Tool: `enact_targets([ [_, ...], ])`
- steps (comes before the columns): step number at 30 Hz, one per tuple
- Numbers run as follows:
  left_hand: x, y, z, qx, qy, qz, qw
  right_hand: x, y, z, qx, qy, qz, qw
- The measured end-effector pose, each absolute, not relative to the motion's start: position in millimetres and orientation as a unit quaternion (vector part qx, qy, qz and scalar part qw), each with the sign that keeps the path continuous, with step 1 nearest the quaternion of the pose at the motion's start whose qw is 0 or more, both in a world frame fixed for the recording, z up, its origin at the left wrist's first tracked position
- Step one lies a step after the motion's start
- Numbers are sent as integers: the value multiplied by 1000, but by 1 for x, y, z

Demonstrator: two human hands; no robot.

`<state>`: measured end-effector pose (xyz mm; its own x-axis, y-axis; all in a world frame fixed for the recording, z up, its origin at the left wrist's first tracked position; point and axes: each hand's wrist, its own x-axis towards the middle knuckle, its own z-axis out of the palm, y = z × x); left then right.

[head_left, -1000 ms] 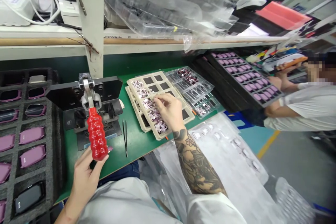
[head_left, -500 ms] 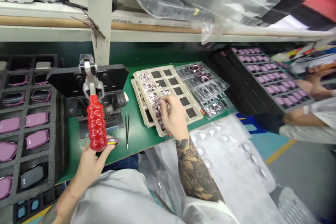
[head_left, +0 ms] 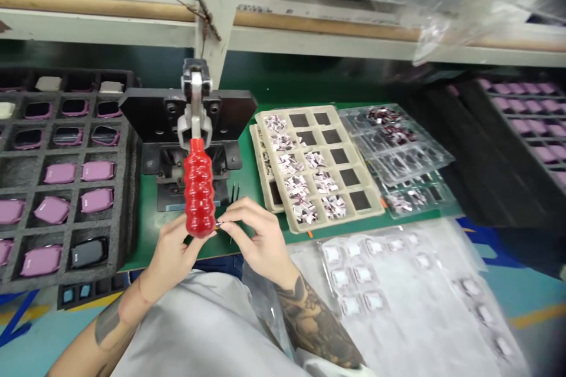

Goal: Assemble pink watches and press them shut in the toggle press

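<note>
Just below the red handle (head_left: 200, 188) of a black press, my left hand (head_left: 174, 250) has its fingers closed on a small device (head_left: 216, 226), mostly hidden by the handle and fingers. My right hand (head_left: 256, 235) meets it there, thumb and index finger pinched at the device's right edge; any piece between them is too small to name. Black tweezers (head_left: 234, 193) lie on the green table behind the right hand. To the right sits a beige tray (head_left: 287, 206) with small pinkish pieces in several compartments and black squares in others.
A dark foam tray (head_left: 121, 188) of purple devices and one black device stands at the left. Clear plastic trays (head_left: 398, 159) and a black foam tray (head_left: 499, 123) lie at the right. Bagged parts (head_left: 398, 300) are in front. A shelf (head_left: 309, 41) crosses above.
My right hand has left the beige tray and come to the device at my left hand. The view has swung left, and the other person's arms are out of view.
</note>
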<state>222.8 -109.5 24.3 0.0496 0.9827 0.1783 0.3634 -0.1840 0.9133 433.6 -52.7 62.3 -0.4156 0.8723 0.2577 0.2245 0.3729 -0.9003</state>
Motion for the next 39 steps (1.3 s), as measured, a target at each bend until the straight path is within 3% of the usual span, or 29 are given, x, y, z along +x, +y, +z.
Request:
enact_targets([
  [6,221,-118,25,644,543,427,328,423,-55,57,-364,-800,313,361],
  [11,227,-120,29,508,556,463,466,415,-75,47,-328,-844,225,360],
  [16,232,-124,35,550,547,440,452,421,-94,42,-327,-868,108,357],
  [21,241,-131,26,558,514,418,500,447,-127,34,-389,-831,117,380],
  [24,246,-130,19,517,488,462,530,492,-150,22,-498,-759,105,407],
  [27,248,-127,18,483,486,486,543,562,-174,12,-685,-658,47,309],
  [30,248,-124,21,488,531,430,543,632,-192,8,-801,-571,10,181],
  [39,253,-120,21,506,551,432,504,684,-180,7,-835,-546,11,72],
])
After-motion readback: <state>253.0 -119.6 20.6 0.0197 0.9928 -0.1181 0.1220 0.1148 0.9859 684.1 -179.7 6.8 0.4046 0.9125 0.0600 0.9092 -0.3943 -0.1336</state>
